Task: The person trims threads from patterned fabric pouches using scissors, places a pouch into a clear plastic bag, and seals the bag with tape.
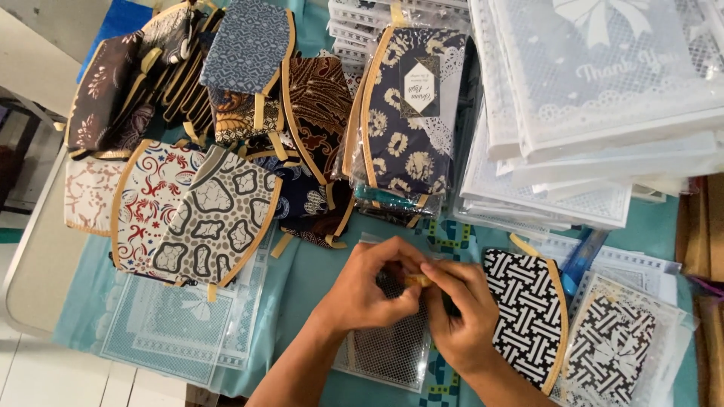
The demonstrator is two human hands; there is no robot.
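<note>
Low on the teal desk (317, 301), left hand (362, 290) and right hand (460, 316) pinched together on a small tan strap (417, 280) over a clear lacy bag (385, 350), bagging step, needing a gentle tuck next.

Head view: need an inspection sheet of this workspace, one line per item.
Surface: table under a teal cloth, mostly covered.
Job's things: small clear packet with black-and-white patterned mask under both hands; a tan strap end pinched between the fingertips.
Clutter: loose patterned fabric masks at left, a bagged stack of masks in the middle, piles of white lace-print bags at right, a black-and-white woven-print mask by the right hand.
Grippers: left hand and right hand meet over the packet, fingers closed on the strap.
Cables: nothing seen.
Surroundings: pale floor at left.
</note>
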